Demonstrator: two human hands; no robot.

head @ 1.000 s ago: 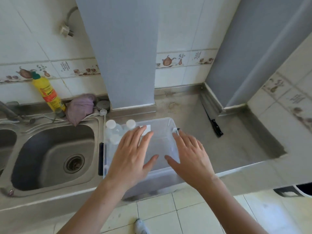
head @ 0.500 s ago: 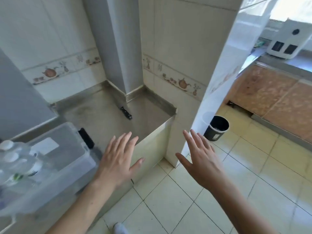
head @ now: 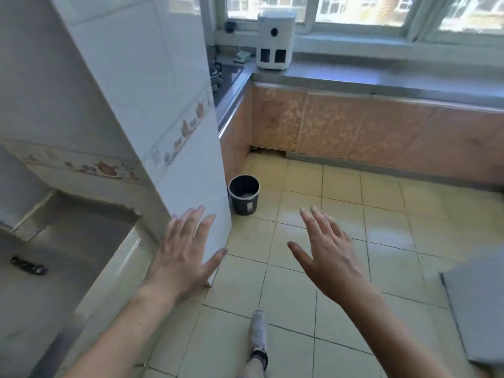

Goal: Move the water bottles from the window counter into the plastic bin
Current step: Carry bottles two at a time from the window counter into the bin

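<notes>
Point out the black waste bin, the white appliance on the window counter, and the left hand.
black waste bin [head: 243, 202]: head view, front wall.
white appliance [head: 275, 39]: head view, front face.
left hand [head: 182, 255]: head view, back of hand.

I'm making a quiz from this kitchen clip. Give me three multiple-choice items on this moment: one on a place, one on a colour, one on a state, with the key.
1. Where does the white appliance stand?
A. on the window counter
B. on the floor
C. in the bin

2. What colour is the bin on the floor?
A. red
B. dark
C. yellow

3. How are the two hands?
A. both grip bottles
B. both make fists
C. both open and empty

Key: 1 A, it sits on the counter below the window. 2 B, its wall is dark, near black. 3 C, the left hand and right hand have spread fingers and hold nothing.
</notes>
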